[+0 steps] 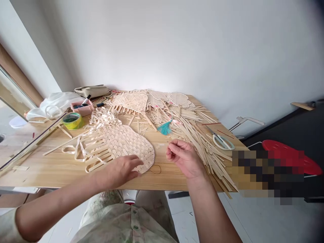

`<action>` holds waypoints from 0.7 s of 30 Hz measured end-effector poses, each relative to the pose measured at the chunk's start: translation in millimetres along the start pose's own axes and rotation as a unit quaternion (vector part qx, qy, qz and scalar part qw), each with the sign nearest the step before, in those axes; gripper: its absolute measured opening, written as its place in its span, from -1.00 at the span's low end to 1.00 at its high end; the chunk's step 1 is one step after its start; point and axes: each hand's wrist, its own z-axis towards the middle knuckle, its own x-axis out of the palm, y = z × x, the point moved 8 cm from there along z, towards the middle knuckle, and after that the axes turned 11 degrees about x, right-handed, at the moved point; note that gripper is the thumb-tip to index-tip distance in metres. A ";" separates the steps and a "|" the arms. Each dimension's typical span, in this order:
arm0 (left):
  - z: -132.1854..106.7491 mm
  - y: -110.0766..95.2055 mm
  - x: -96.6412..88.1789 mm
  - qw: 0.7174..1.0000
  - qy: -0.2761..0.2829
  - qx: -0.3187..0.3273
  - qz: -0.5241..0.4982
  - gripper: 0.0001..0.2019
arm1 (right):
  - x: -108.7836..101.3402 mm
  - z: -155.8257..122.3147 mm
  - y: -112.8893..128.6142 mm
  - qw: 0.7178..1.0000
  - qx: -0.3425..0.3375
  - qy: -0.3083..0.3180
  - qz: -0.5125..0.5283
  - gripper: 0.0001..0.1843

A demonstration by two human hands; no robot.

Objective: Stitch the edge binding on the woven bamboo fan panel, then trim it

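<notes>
A pale woven bamboo-strip fan piece lies flat on the table, with a cord-like trim along its rounded right edge and loose strip ends at its left. Over its lower edge hovers my left hand, fingers loosely bent and thumb apart, holding nothing visible. To the right of the piece, my right hand is raised above the table with thumb and fingertips pinched together. Whatever sits in that pinch is too small to make out. A thin brown thread loops on the wood between the two hands.
Bamboo strips spread along the right side, beside white-handled scissors. Behind lie finished fans and a teal tassel. Yellow-green tape, a pink box and curled ribbon stand at the left.
</notes>
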 end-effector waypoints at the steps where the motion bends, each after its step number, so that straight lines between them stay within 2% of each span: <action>1: 8.6 -0.1 -4.8 0.998 -0.026 -0.001 -0.059 -0.76 | 4.4 0.9 1.4 1.000 -0.003 0.012 -0.001 -0.74; 4: 35.2 7.2 -12.3 0.969 -0.093 -0.026 -0.229 -0.82 | 13.3 2.5 9.1 0.999 -0.045 0.022 -0.003 -0.78; 7: 49.8 19.0 -12.0 0.909 -0.155 -0.072 -0.381 -0.86 | 12.9 1.8 18.2 0.994 -0.108 -0.017 -0.023 -0.84; 9: 52.3 20.6 -11.9 0.866 -0.189 -0.080 -0.456 -0.87 | 8.9 2.0 19.3 0.991 -0.127 -0.047 -0.001 -0.87; 11: 50.3 20.2 -13.4 0.835 -0.226 -0.082 -0.495 -0.87 | 7.6 4.3 15.0 0.991 -0.120 -0.049 0.043 -0.85; 14: 45.8 18.4 -14.2 0.810 -0.266 -0.086 -0.515 -0.85 | 10.0 7.8 6.6 0.992 -0.100 -0.036 0.074 -0.82; 21: 42.3 20.8 -9.6 0.771 -0.288 -0.106 -0.558 -0.79 | 5.3 0.1 8.0 0.985 -0.131 -0.112 -0.012 -0.84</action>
